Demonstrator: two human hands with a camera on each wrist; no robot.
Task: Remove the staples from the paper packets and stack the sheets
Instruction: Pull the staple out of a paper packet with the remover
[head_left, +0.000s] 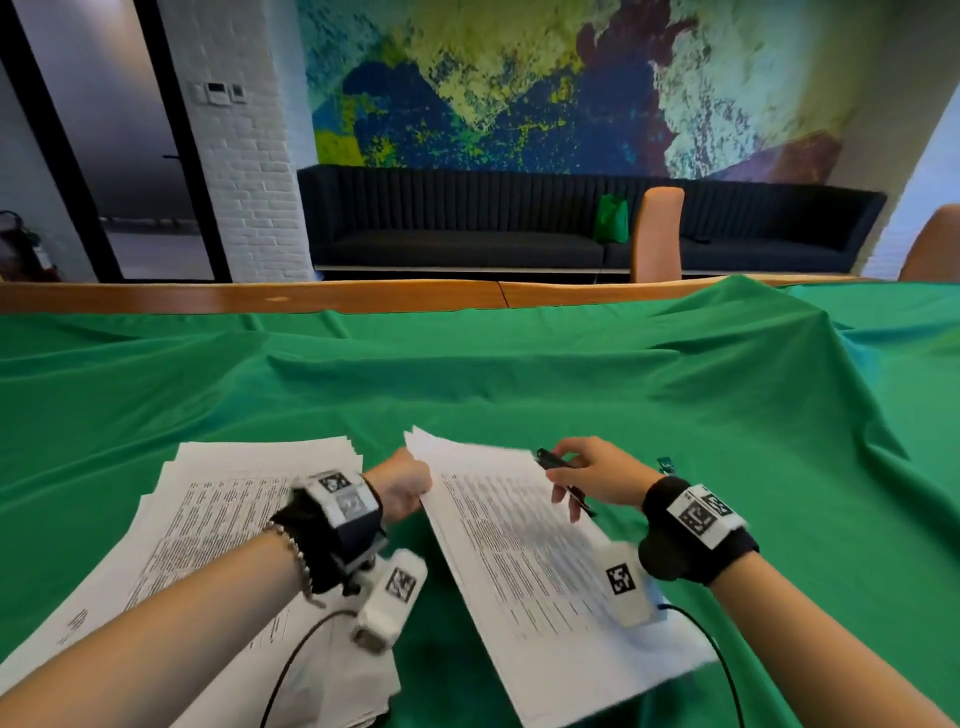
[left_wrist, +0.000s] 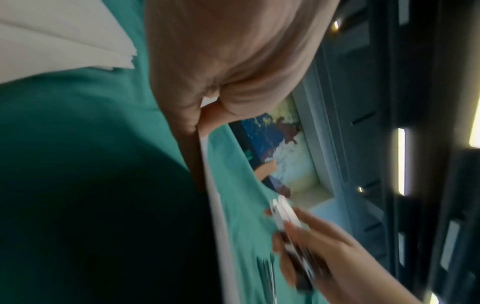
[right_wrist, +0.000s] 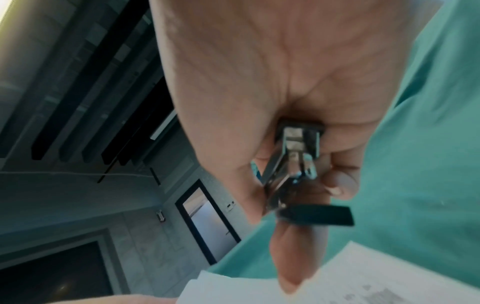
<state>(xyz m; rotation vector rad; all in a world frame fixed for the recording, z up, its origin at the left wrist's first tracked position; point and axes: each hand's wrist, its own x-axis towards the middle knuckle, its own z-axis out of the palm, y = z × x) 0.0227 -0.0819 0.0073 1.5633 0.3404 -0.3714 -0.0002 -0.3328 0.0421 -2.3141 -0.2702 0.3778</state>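
Green cloth (head_left: 519, 374) covers the surface from edge to edge, rumpled into folds toward 1 o'clock. Two groups of paper lie on it. One fanned stack of sheets (head_left: 218, 519) sits at 8 o'clock, its lower corner cut off by the frame and partly hidden under the left forearm. One paper packet (head_left: 519, 551) lies at 5 o'clock, blurred, its far edge lifted off the cloth. Two hands are in view. The left hand (head_left: 402, 486) has its grip closed on the packet's upper left edge, thumb and fingers pinching the paper. The right hand (head_left: 597, 475) has its grip curled around one black and metal staple remover (head_left: 550, 460), held above the packet's upper right corner at 3 o'clock of the left hand. No staple can be made out. One small teal object (head_left: 665, 464) lies just beyond the right wrist, too small to identify. One dark sofa (head_left: 571, 223) stands at 12 o'clock, behind the surface.
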